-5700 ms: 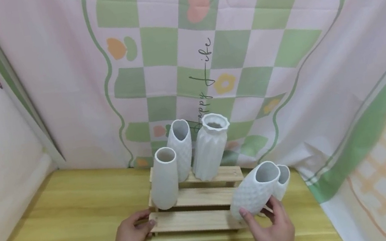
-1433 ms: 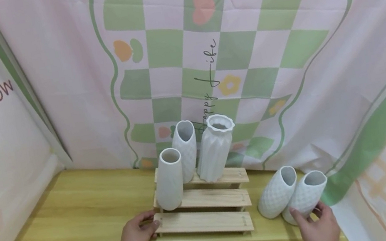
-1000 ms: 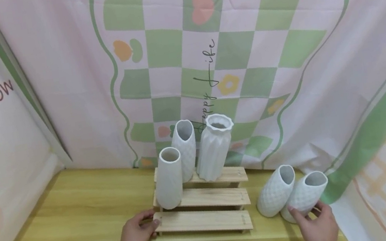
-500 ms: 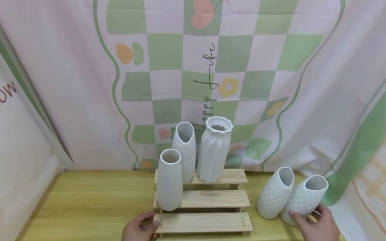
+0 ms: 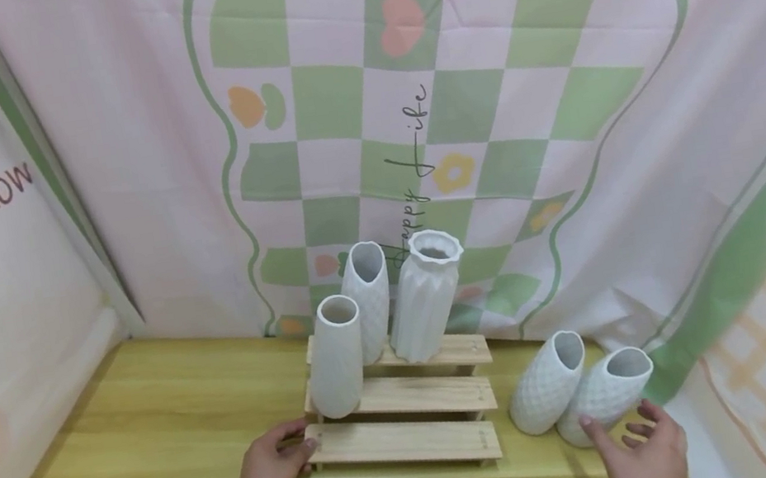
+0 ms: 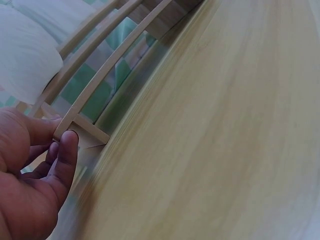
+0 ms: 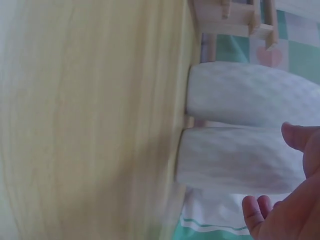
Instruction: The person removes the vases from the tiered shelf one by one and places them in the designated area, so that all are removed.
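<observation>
My left hand (image 5: pixel 267 473) pinches the left end of the lowest step of a three-step wooden stand (image 5: pixel 407 440); in the left wrist view, thumb and fingers close on the slat's end (image 6: pixel 67 122). To the right of the stand, my right hand (image 5: pixel 646 455) is spread beside a white textured vase (image 5: pixel 601 398) with a slanted mouth. The right wrist view shows this vase (image 7: pixel 235 159) standing on the table, a gap between it and the fingers (image 7: pixel 251 212). A similar diamond-textured vase (image 5: pixel 548 388) stands close on its left.
On the stand's middle step, at left, is a smooth white vase (image 5: pixel 335 363). Its top step bears a slant-mouthed vase (image 5: pixel 373 307) and a fluted vase with a ruffled rim (image 5: pixel 426 299). A checked curtain (image 5: pixel 436 97) hangs right behind, above the wooden table (image 5: pixel 161 450).
Earlier my right hand held a textured vase over the stand's right end; that vase then stood on the table at right. My fingers have now loosened from it. The left hand keeps its grip.
</observation>
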`<state>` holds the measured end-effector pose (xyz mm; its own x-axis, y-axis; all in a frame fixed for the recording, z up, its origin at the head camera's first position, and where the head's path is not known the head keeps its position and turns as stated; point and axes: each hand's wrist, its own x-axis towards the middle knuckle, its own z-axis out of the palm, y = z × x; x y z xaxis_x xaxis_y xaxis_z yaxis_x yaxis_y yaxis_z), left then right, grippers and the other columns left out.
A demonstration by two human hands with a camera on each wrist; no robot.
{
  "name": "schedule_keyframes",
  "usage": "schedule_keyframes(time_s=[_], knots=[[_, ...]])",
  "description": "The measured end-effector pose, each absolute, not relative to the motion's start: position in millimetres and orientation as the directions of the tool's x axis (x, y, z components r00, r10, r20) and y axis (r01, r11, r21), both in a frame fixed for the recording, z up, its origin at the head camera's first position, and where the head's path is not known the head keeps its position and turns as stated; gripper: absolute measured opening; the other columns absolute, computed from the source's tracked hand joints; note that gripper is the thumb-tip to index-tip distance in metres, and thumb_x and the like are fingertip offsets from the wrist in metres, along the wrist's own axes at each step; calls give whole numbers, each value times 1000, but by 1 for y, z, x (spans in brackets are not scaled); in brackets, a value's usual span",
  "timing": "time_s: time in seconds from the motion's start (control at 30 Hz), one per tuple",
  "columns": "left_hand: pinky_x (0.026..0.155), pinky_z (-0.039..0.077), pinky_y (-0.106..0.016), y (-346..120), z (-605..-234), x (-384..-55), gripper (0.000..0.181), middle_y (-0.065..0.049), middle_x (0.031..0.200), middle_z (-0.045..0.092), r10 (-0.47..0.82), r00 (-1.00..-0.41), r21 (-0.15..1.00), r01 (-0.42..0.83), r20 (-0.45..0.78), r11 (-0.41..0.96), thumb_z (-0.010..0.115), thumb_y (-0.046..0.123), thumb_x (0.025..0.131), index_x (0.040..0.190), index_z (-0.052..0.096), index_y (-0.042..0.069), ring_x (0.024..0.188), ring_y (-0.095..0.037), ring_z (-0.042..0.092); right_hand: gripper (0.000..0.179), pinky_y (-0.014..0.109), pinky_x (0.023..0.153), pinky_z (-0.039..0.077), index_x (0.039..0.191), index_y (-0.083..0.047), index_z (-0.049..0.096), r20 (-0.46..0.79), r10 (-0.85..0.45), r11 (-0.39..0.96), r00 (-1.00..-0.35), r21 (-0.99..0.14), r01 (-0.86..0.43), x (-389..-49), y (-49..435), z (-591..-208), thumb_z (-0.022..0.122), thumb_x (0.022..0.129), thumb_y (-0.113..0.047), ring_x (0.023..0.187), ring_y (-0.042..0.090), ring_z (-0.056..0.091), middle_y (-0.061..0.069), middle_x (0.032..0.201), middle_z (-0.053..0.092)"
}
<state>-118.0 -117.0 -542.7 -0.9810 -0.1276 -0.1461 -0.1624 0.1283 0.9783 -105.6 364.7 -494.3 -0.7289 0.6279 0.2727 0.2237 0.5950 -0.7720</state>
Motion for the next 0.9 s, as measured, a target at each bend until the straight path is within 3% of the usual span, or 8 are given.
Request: schedule_keyframes(time_s=[0.1, 0.27, 0.43, 0.7, 0.9], knots=[[64, 62, -30, -117, -544, -119, 40, -15, 116, 71, -132, -981, 978, -163, -146, 129, 79, 7, 90, 126, 68, -3, 76, -21, 71, 90, -3, 65, 38, 143, 2, 47, 303, 654, 583, -694, -786, 207, -102, 359, -491, 95, 75, -31, 77, -13, 45, 11, 130, 48], [63, 62, -30, -117, -547, -120, 38, -14, 113, 72, -137, -980, 978, -162, -144, 132, 79, 7, 90, 126, 69, -3, 75, -21, 71, 87, -3, 66, 41, 142, -2, 48, 326, 678, 559, -659, -810, 175, -100, 350, -486, 95, 75, -31, 79, -6, 49, -6, 121, 42], [63, 62, -30, -117, -547, -121, 38, -14, 115, 72, -131, -981, 976, -160, -142, 145, 79, 9, 90, 126, 69, -2, 75, -21, 71, 79, -2, 65, 43, 136, -1, 51, 391, 696, 547, -602, -832, 93, -96, 339, -477, 95, 74, -23, 74, -1, 50, -14, 111, 41], [64, 62, -30, -118, -542, -123, 39, -14, 115, 71, -123, -981, 976, -166, -149, 140, 80, 9, 89, 126, 69, -2, 75, -21, 71, 63, 1, 64, 41, 123, -9, 56, 402, 712, 502, -575, -864, 18, -91, 314, -458, 95, 74, -15, 71, 3, 49, -12, 106, 44], [63, 61, -30, -118, -545, -121, 39, -14, 116, 71, -128, -981, 974, -164, -145, 156, 80, 10, 89, 126, 69, -1, 74, -20, 70, 61, 5, 68, 44, 125, 0, 55, 439, 659, 499, -610, -863, -83, -90, 297, -447, 92, 76, -4, 77, 11, 49, -2, 106, 48]])
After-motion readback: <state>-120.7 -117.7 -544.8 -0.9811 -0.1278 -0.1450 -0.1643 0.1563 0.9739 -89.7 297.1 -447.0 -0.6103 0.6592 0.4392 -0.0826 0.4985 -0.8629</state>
